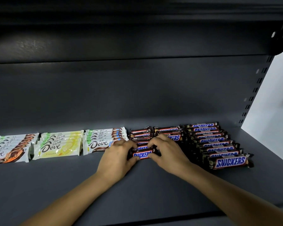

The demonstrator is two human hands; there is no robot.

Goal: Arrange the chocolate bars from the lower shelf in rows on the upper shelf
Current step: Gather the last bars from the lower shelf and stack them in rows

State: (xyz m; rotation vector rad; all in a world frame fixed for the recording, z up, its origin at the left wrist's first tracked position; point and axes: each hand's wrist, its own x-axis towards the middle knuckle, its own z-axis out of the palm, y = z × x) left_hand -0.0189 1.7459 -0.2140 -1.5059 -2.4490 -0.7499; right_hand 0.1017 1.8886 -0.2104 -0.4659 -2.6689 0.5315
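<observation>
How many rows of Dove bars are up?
3: orange row at far left, yellow row beside it, blue row beside the left hand, which holds a Snickers bar. More may lie beyond the left edge.

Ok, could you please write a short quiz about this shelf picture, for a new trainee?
1. True or false: the left hand and the right hand both hold the same Snickers bar.
2. How many Snickers rows lie on the shelf? A) one B) three C) six
3. Fill in: the Dove bars lie to the ____ of the Snickers.
Key: 1 true; 2 B; 3 left.
</observation>
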